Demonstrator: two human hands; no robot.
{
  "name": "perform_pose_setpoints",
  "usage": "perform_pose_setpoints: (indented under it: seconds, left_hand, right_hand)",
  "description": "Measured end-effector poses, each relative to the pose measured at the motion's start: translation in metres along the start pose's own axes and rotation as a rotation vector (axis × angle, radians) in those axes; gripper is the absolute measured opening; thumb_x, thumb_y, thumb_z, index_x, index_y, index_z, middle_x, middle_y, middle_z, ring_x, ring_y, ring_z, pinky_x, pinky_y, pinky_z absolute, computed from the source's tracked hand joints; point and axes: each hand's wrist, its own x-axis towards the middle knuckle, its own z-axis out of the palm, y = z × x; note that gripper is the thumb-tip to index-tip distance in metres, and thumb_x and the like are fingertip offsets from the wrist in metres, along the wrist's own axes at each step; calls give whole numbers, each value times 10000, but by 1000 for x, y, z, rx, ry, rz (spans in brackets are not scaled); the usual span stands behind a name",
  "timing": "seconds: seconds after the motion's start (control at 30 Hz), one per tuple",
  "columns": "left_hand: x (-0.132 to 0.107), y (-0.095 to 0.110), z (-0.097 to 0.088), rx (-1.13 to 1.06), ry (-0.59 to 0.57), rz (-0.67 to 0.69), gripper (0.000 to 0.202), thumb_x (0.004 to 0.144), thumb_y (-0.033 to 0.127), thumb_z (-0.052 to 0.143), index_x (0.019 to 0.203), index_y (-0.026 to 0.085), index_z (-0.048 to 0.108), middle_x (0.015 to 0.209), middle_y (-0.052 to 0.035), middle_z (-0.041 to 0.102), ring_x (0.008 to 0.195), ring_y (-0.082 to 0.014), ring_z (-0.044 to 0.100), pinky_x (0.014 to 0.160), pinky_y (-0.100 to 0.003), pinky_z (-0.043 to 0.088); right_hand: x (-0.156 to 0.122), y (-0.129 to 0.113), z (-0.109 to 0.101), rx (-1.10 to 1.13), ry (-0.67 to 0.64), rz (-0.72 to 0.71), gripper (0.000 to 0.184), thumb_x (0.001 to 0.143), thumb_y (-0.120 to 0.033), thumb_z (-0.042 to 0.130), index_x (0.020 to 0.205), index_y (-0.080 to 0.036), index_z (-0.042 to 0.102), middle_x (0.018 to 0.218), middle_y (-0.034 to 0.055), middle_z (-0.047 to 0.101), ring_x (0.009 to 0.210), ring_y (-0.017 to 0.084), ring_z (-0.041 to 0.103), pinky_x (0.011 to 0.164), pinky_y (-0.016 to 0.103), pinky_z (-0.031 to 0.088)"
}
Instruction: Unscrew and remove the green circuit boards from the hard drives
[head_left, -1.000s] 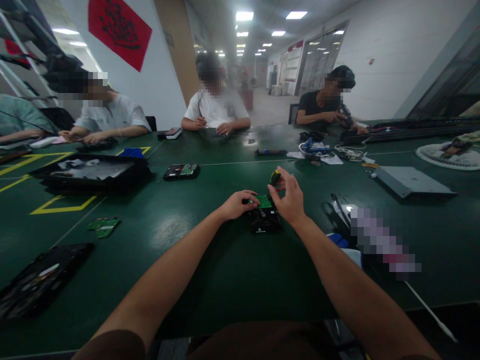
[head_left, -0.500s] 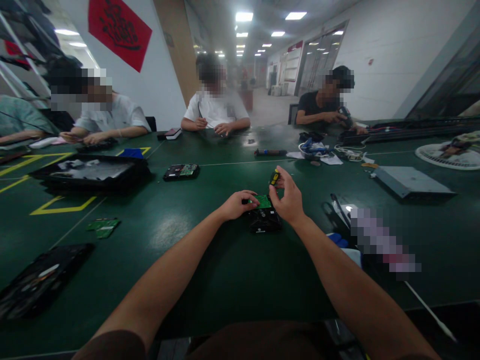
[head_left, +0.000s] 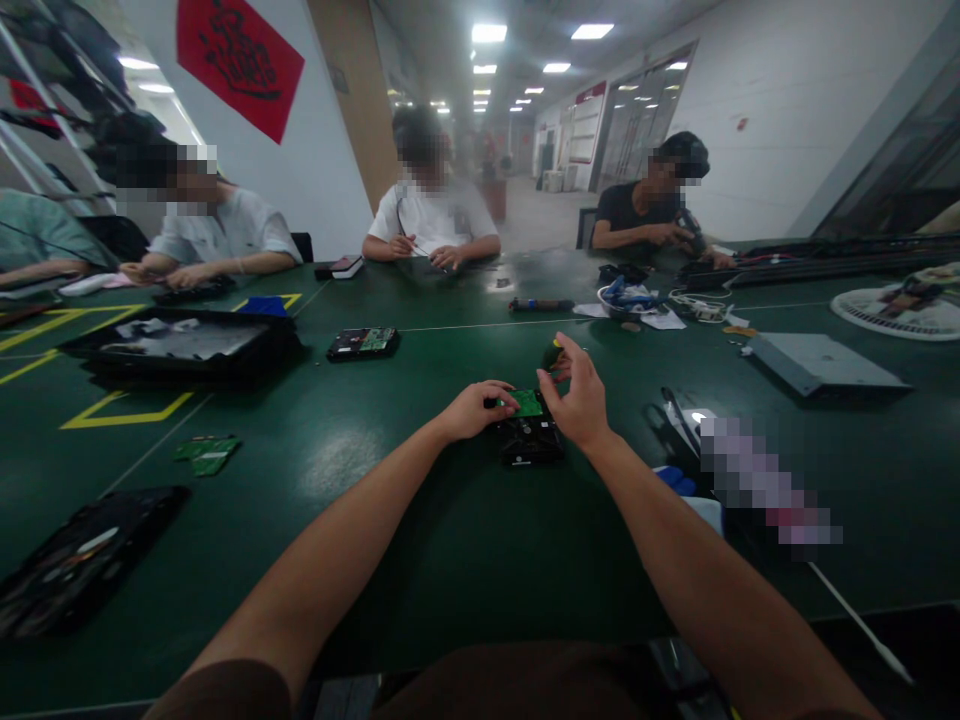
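In front of me a black hard drive [head_left: 527, 442] lies on the green table, its green circuit board [head_left: 529, 403] showing at the far end. My left hand [head_left: 481, 408] grips the drive's far left side, fingertips on the board's edge. Above the drive's right side, my right hand [head_left: 579, 395] pinches the stubby black and yellow handle of a screwdriver [head_left: 553, 355]. The hand hides the screwdriver's shaft and tip.
Another hard drive [head_left: 363, 343] lies further off. To the left are a black tray [head_left: 180, 345], loose circuit boards [head_left: 210, 455] and a black device [head_left: 82, 555]. A grey metal box [head_left: 829, 362] lies right. Several people sit across the table.
The screwdriver handle has turned in my right hand's fingers, with less of its yellow part showing. My left hand and the hard drive have stayed in place.
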Motion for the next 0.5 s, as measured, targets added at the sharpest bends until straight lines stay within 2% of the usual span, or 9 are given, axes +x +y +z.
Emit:
perform_pose_setpoints:
  seconds: [0.17,0.37,0.5]
  left_hand:
    - [0,0,0,-6,0,-4,136,886,254,734,1000,214,797,1299,-106,677,1265,-251,608,1141,-466,416]
    - [1,0,0,4,-3,-9,136,888,264,734,1000,221,798,1312,-103,671,1271,-253,603,1149,-474,407]
    - [0,2,-1,-7,-4,9,135,893,253,724,999,206,794,1285,-111,682,1277,-249,599,1146,-467,409]
  right_hand:
    - [0,0,0,-4,-14,0,643,969,-279,560,1565,-271,318,1399,136,587,1031,266,704,895,488,647]
    - [1,-1,0,-8,8,3,623,951,-296,601,1529,-288,370,1320,127,599,951,248,694,814,467,664]
    - [1,-1,0,10,8,-17,634,962,-271,581,1549,-288,340,1325,128,592,990,250,686,838,462,657]
